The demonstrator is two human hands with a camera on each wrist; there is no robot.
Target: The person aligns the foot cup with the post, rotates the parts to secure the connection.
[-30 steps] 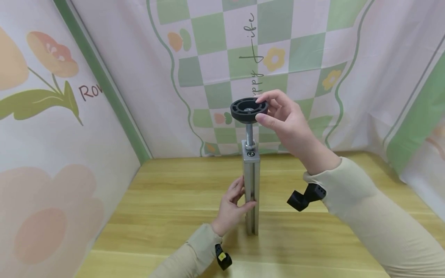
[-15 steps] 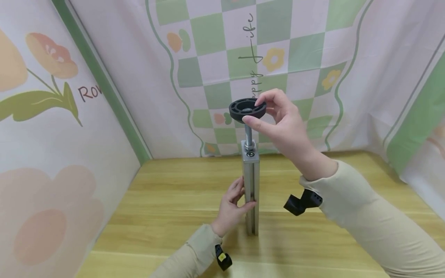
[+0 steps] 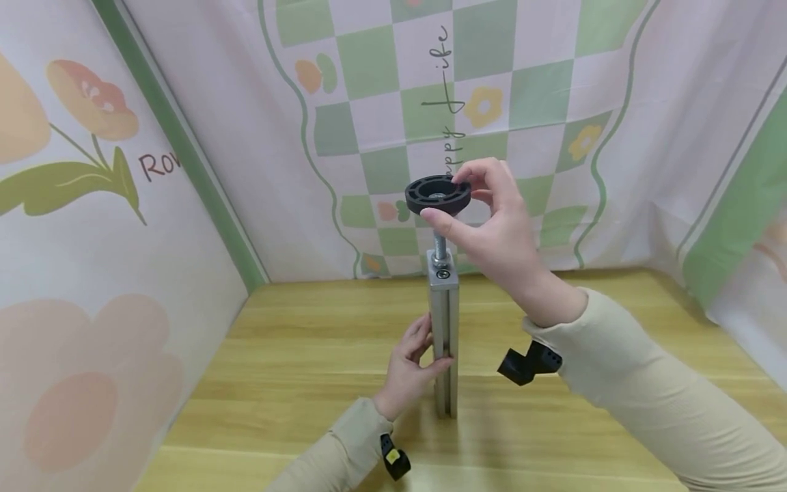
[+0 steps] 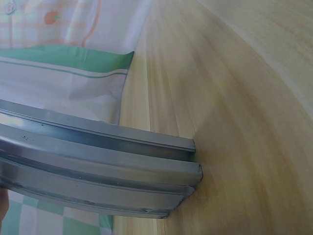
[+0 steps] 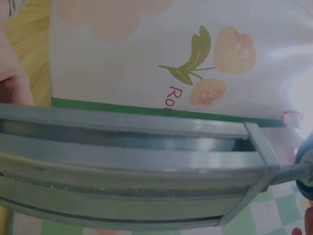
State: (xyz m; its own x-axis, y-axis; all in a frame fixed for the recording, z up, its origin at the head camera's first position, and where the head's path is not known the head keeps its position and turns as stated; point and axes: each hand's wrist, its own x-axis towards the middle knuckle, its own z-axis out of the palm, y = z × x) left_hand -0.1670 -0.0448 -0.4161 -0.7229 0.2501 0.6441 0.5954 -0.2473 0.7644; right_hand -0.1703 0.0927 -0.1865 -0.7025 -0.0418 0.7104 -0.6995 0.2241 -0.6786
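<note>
An aluminium extrusion profile (image 3: pixel 444 321) stands upright on the wooden table, its slotted sides also showing in both wrist views. My left hand (image 3: pixel 406 372) grips it low down, with the thumb across the near face and the fingers behind. From the profile's end plate (image 3: pixel 443 275) rises a threaded stud (image 3: pixel 439 244) with a nut at its base. On top sits a round black levelling foot (image 3: pixel 430 203), wide side up. My right hand (image 3: pixel 501 222) pinches its rim between a thumb at the front and fingers at the back right. In the right wrist view the stud (image 5: pixel 291 173) enters the foot.
The wooden table (image 3: pixel 307 342) runs back to a checked fabric curtain (image 3: pixel 381 123). A flower-printed fabric wall (image 3: pixel 80 260) borders it on the left. Black camera mounts hang at the left wrist (image 3: pixel 395 458) and the right wrist (image 3: pixel 530 362).
My right thumb has moved left along the front of the foot's rim, and the right wrist has dropped slightly to the left. The left hand and the profile stay in place.
</note>
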